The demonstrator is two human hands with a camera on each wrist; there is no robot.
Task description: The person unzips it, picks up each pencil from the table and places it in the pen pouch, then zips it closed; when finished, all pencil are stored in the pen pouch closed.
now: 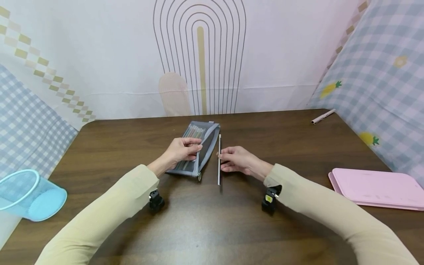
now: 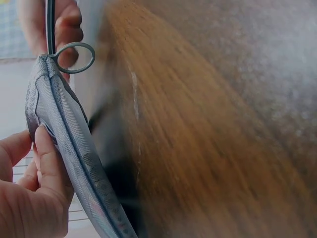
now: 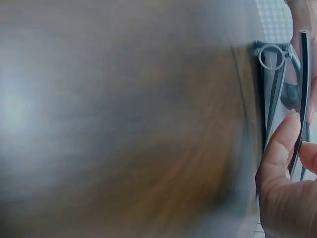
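A grey mesh zip pouch (image 1: 211, 147) lies near the middle of the table with its mouth parted on the right side. Several pencils (image 1: 195, 131) show through its mesh. My left hand (image 1: 180, 150) pinches the pouch's edge between thumb and fingers. Just right of the pouch, my right hand (image 1: 239, 160) holds a slim white pencil (image 1: 219, 177) by its middle, pointing away from me. In the left wrist view a ring zip pull (image 2: 75, 58) hangs at the pouch's near corner. The right wrist view has the pencil (image 3: 304, 74) between thumb and fingers, its side dark there.
On the brown table (image 1: 198, 228), a blue mesh cup (image 1: 46, 206) lies tipped at the left edge. A pink flat case (image 1: 377, 187) is at the right. Near the far right corner rests a pale pen (image 1: 322, 116). Patterned cloth hangs behind.
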